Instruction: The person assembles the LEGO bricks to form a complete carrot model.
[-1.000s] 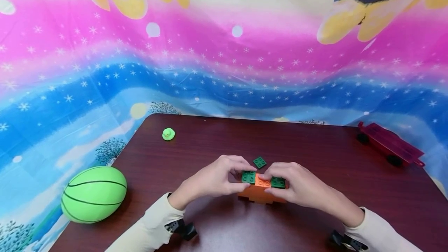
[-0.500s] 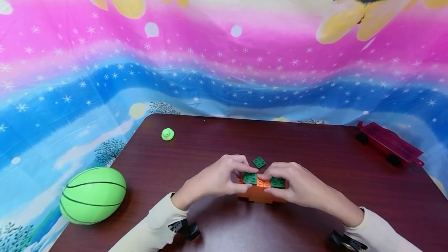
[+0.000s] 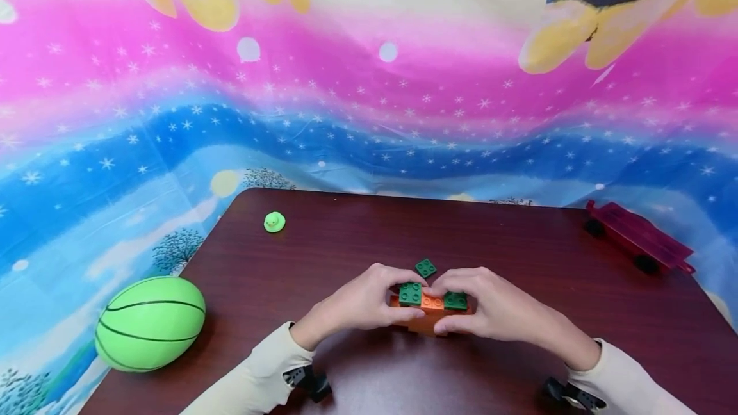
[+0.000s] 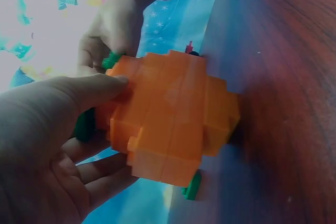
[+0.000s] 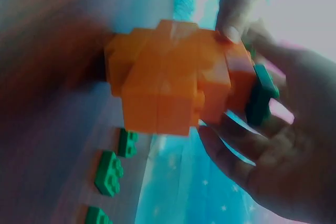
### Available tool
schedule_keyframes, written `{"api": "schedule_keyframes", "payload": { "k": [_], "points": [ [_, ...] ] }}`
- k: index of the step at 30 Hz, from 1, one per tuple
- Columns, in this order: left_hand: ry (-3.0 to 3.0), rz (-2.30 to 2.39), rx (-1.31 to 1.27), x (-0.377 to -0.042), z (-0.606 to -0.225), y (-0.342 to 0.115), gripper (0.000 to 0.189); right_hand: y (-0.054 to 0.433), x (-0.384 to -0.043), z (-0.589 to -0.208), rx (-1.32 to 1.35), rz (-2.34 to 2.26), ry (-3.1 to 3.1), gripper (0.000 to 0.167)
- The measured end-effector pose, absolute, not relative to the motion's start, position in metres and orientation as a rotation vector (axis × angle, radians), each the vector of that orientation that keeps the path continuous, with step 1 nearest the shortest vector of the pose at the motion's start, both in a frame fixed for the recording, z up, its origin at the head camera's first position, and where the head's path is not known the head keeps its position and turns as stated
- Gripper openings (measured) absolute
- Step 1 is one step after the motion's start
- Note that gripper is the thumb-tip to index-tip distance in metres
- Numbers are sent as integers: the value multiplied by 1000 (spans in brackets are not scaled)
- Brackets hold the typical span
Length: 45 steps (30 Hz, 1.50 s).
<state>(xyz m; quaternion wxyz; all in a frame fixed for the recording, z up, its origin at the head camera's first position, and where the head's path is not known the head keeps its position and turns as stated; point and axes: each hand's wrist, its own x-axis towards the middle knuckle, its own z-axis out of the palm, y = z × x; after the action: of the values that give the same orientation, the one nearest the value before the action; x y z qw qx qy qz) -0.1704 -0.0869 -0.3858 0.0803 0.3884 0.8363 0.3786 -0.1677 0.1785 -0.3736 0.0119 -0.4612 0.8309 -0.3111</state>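
Observation:
An orange toy-brick build (image 3: 428, 320), rounded and stepped like a pumpkin, is held between both hands over the dark table. On its top sit two green 2x2 bricks, the left brick (image 3: 410, 294) and the right brick (image 3: 455, 301), with orange studs between them. My left hand (image 3: 369, 296) grips the left side, thumb on the near face and fingers behind. My right hand (image 3: 490, 306) grips the right side the same way. The left wrist view shows the left thumb pressing the orange face (image 4: 173, 103). In the right wrist view, the right fingers curl behind the build.
A loose green brick (image 3: 425, 268) lies just behind the build; more green bricks (image 5: 108, 173) show in the right wrist view. A green ball (image 3: 151, 323) is at the left, a small green duck (image 3: 274, 222) at the back left, and a red toy wagon (image 3: 640, 235) at the right.
The left green brick shifted slightly right on the build, exposing orange at its left. My left thumb then slid down from that brick to the orange near face. My right hand barely moved.

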Motion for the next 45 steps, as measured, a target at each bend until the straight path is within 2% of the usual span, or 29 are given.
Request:
{"api": "schedule_keyframes", "payload": {
  "k": [5,10,13,17,22,30,40,45],
  "points": [
    [2485,1146,1098,-170,-386,-88,31,193,-181,-370,-1247,-939,2660,29],
    [2497,1114,1100,-172,-382,-88,31,213,-201,-379,-1032,-691,2867,27],
    [2489,1097,1111,-173,-382,-87,30,224,-207,-388,-960,-566,2892,30],
    [2488,1073,1116,-174,-380,-87,30,231,-210,-401,-883,-487,2871,43],
    [2489,1040,1130,-176,-379,-87,31,230,-215,-410,-830,-485,2845,46],
    [2478,1055,1096,-175,-380,-93,29,228,-224,-415,-862,-554,2809,28],
    [2468,1054,1130,-174,-382,-87,28,231,-221,-415,-874,-449,2868,20],
    [2468,1045,1130,-176,-381,-87,28,231,-223,-415,-924,-517,2892,24]
  ]
}}
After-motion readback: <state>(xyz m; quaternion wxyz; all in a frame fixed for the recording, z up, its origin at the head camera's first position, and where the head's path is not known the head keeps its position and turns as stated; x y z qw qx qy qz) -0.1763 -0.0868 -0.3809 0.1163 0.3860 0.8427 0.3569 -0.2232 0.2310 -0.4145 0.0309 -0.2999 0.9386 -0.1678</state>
